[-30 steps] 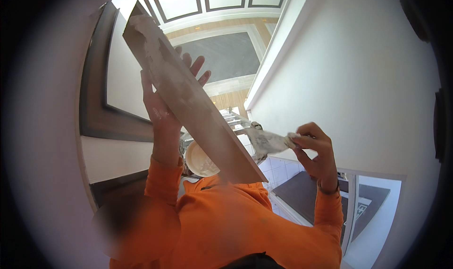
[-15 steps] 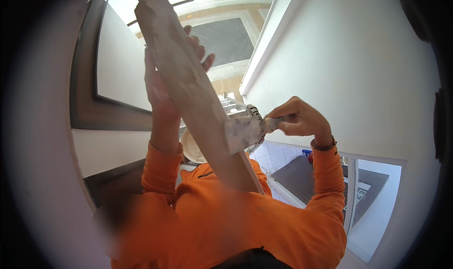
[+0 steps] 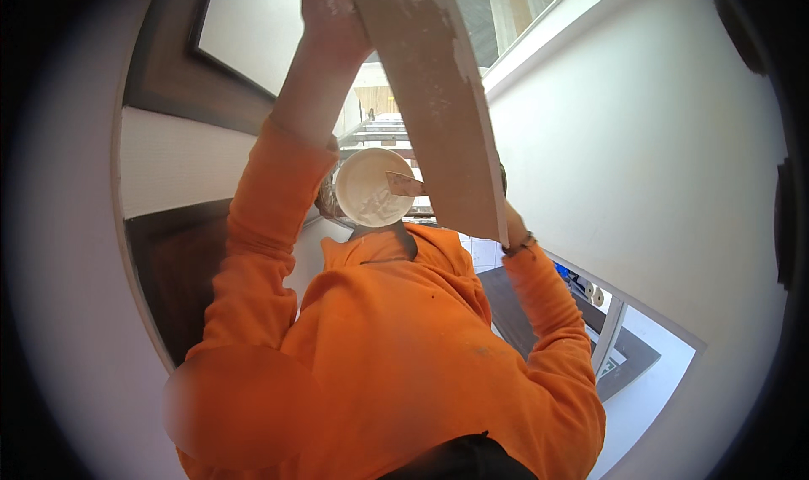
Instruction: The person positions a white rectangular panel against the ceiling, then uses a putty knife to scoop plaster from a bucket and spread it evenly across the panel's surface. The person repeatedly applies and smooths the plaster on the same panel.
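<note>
My left hand (image 3: 333,8) grips a long beige board (image 3: 430,101) near its upper end, with white filler smeared along the board's edge. Behind the board's lower part, my right hand (image 3: 512,227) is mostly hidden, its fingers out of sight; the putty knife (image 3: 403,183) it has been holding shows its blade poking out left from behind the board, over a round white bucket (image 3: 344,189) with pale filler inside.
A metal ladder (image 3: 375,130) stands beneath the bucket. A white wall (image 3: 624,168) is on the right, dark-framed panelling (image 3: 168,80) on the left. A dark board (image 3: 514,303) and white floor tiles (image 3: 487,252) show lower right.
The board and my left hand have shifted up and right, uncovering the bucket. The putty knife blade has left the board's face and moved down and left to over the bucket.
</note>
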A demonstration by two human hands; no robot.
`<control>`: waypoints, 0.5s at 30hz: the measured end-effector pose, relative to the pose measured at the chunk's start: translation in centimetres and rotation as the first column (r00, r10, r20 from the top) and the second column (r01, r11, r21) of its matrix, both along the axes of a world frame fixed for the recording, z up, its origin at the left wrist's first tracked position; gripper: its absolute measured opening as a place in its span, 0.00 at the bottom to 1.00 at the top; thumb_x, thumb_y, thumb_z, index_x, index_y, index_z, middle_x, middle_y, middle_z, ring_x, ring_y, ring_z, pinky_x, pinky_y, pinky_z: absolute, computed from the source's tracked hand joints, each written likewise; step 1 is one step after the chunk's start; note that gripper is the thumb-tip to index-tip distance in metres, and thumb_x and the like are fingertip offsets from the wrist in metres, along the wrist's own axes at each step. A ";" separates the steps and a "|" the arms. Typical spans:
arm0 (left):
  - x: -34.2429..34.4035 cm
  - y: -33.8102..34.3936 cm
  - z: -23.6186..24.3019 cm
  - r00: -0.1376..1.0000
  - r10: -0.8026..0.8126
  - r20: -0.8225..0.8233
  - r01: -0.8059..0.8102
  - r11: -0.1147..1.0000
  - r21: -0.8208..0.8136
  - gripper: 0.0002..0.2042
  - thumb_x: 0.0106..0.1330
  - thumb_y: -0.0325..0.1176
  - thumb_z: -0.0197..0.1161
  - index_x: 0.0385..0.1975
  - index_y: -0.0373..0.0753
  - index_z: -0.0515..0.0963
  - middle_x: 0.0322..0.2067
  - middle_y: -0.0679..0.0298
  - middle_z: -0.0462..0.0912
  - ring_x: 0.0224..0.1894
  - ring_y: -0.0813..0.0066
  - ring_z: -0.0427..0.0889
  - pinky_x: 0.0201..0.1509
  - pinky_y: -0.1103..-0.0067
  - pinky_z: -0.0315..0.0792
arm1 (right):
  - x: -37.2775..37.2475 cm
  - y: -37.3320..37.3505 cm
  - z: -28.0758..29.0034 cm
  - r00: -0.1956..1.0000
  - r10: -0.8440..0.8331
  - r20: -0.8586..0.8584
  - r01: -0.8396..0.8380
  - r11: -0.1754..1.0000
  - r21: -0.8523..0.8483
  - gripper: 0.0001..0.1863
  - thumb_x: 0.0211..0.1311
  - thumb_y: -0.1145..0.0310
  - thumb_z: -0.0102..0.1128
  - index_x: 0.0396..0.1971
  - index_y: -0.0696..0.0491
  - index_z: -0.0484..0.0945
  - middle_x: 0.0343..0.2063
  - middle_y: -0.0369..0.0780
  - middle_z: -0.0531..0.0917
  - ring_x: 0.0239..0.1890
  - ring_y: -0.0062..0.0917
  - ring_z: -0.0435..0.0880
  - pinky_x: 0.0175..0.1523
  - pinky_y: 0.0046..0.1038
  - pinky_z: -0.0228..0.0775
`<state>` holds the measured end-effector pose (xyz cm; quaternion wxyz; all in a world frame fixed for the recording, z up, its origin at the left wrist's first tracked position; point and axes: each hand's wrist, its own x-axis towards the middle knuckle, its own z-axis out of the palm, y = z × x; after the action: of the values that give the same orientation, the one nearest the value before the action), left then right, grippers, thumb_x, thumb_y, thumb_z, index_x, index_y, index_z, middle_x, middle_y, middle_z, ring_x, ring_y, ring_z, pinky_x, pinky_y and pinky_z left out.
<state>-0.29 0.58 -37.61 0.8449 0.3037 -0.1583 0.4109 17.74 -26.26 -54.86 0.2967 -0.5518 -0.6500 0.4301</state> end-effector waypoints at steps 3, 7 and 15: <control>0.6 -0.7 -0.2 0.996 0.073 -0.059 -0.074 0.997 -0.005 0.34 0.77 0.62 0.43 0.68 0.38 0.67 0.61 0.52 0.75 0.71 0.50 0.67 0.78 0.50 0.58 | -3.7 0.6 0.5 0.995 -0.062 -0.080 0.068 0.995 0.076 0.20 0.66 0.64 0.67 0.55 0.55 0.81 0.45 0.42 0.86 0.49 0.30 0.86 0.49 0.29 0.80; 0.3 -0.9 -1.3 0.997 0.059 -0.040 -0.062 0.995 -0.076 0.35 0.76 0.63 0.42 0.69 0.40 0.65 0.61 0.53 0.74 0.71 0.48 0.66 0.78 0.49 0.58 | -6.0 1.9 2.7 0.994 -0.108 0.029 0.101 0.981 0.168 0.20 0.65 0.69 0.68 0.55 0.58 0.79 0.40 0.36 0.83 0.48 0.23 0.84 0.45 0.26 0.80; -0.2 -0.7 -3.6 0.994 0.092 -0.061 -0.101 0.982 -0.160 0.39 0.75 0.66 0.40 0.75 0.42 0.58 0.64 0.53 0.71 0.73 0.46 0.62 0.78 0.50 0.58 | -4.8 2.3 -3.7 0.999 -0.031 0.010 0.031 0.999 0.020 0.17 0.64 0.62 0.69 0.50 0.49 0.82 0.28 0.36 0.82 0.36 0.24 0.85 0.41 0.28 0.79</control>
<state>-0.53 -0.11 -41.18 0.8499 0.2519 -0.0865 0.4548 12.98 -24.00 -58.57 0.3055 -0.5610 -0.6472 0.4160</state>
